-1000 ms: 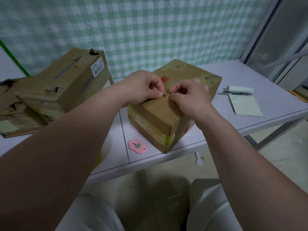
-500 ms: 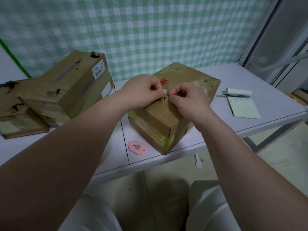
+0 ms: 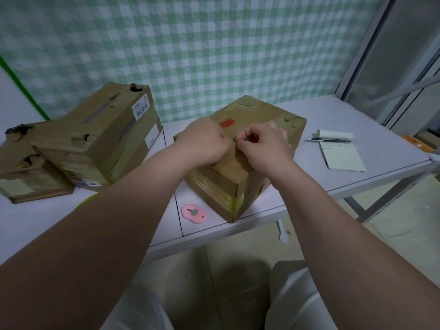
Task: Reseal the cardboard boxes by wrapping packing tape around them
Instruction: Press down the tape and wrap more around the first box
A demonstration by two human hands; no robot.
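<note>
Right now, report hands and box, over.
Left hand, right hand both curled, pinching at top of middle cardboard box. What's pinched too small to tell. Pink cutter beside box, not touching.

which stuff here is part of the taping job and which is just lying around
In the job: middle box, left hand and right hand picking at its top, battered boxes on the left.
Lying about: pink cutter (untouched), notepad, pen, paper roll.

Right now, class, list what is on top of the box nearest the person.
On the box sit both hands: left hand, right hand, fingers curled and meeting at its middle. A red mark shows behind them. What, if anything, the fingers pinch is covered.
</note>
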